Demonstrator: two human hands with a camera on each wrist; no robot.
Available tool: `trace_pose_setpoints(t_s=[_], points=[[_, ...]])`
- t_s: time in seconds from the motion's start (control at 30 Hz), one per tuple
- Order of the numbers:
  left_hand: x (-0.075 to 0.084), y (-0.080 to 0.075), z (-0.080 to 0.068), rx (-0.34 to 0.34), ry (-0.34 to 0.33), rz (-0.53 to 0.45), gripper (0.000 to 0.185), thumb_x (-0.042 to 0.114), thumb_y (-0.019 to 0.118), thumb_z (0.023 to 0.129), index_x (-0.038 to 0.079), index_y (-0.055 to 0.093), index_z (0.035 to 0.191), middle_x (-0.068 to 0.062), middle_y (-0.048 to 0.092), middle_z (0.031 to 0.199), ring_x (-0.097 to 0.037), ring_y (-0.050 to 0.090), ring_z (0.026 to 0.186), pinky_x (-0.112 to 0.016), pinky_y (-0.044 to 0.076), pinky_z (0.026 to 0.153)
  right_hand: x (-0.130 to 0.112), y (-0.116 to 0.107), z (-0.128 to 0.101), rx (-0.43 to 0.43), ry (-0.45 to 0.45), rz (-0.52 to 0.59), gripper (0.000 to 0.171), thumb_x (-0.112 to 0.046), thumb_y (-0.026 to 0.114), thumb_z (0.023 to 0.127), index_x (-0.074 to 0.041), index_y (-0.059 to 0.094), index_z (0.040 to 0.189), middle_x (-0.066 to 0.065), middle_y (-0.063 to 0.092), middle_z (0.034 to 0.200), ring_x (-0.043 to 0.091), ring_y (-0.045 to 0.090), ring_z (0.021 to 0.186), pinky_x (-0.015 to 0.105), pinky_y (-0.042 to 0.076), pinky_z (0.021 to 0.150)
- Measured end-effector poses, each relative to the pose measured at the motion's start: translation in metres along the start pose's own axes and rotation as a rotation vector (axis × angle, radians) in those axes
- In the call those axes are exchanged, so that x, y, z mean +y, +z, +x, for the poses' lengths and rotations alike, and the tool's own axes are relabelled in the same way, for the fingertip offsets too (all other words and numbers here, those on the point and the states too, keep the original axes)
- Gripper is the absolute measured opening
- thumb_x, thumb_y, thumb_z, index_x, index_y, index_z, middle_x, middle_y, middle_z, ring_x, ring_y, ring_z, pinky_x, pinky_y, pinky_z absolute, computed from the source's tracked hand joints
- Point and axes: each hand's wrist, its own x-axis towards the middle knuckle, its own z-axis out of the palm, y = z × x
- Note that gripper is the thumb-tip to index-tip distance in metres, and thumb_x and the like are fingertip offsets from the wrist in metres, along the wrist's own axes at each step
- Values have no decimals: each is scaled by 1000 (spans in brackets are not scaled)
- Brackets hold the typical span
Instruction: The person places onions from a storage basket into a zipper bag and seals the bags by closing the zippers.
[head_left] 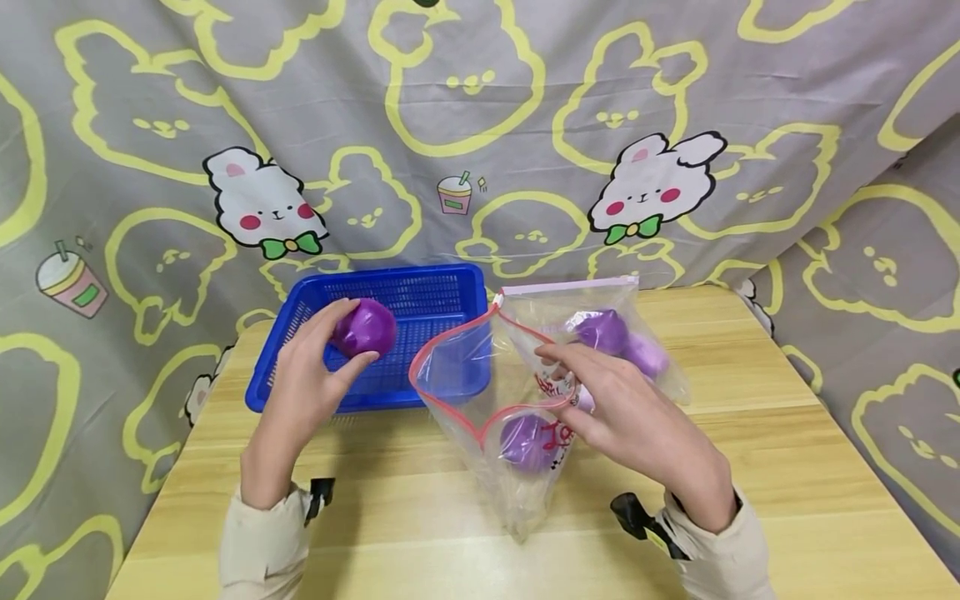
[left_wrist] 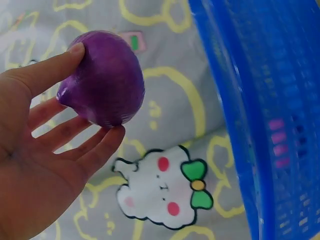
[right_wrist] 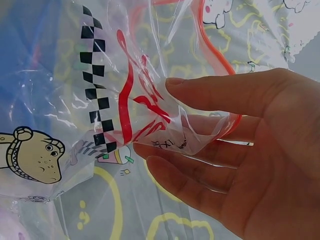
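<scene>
- From the head view, the left hand (head_left: 307,375) has its grip closed around a purple ball (head_left: 365,327), thumb on one side and fingers on the other, holding it over the blue basket (head_left: 442,292) at the back left of the tabletop (head_left: 787,467).
- In the same view the right hand (head_left: 637,425) pinches the rim of a clear plastic bag (head_left: 517,483), which stands open with its red zip edge spread wide just beside the basket. One purple ball (head_left: 525,442) lies low inside it.
- Behind that hand lies a second clear bag (head_left: 570,300) with two purple balls (head_left: 603,332) in it. A grey cloth with rabbit prints (head_left: 480,125) hangs behind the tabletop.
- From the left wrist view, the ball (left_wrist: 102,80) sits between the thumb on top and the fingertips (left_wrist: 112,135) underneath, clear of the palm. The basket's mesh wall (left_wrist: 260,100) rises just to the right, apart from the ball.
- From the right wrist view, the right hand (right_wrist: 250,150) grips a fold of the bag (right_wrist: 125,100) between thumb and fingers; the film carries red lettering, a black checked strip and a cartoon figure.
</scene>
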Motion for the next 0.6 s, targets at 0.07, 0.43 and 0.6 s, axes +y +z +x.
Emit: trace_pose_setpoints(t_s=[0.07, 0.43, 0.6], points=[[8, 0, -4, 15, 3, -9, 67, 12, 85, 78, 9, 56, 139, -17, 54, 142, -40, 53, 127, -61, 48, 96, 0, 0, 0, 2, 1, 1, 52, -10, 73, 87, -6, 55, 136, 5, 68, 121, 21, 63, 111, 44, 52, 95], [38, -2, -34, 140, 19, -26, 73, 9, 89, 73, 12, 58, 139, -8, 54, 145, -32, 52, 131, -53, 48, 99, -3, 4, 0, -18, -10, -19, 56, -9, 75, 85, -6, 55, 137, 3, 68, 120, 16, 64, 106, 39, 55, 89], [51, -7, -30, 176, 54, -42, 76, 7, 89, 72, 13, 57, 140, -6, 54, 145, -30, 56, 126, -23, 44, 104, -2, 1, -2, 2, 11, -33, 54, -12, 75, 86, -8, 56, 137, 2, 69, 117, 17, 65, 106, 41, 55, 88]])
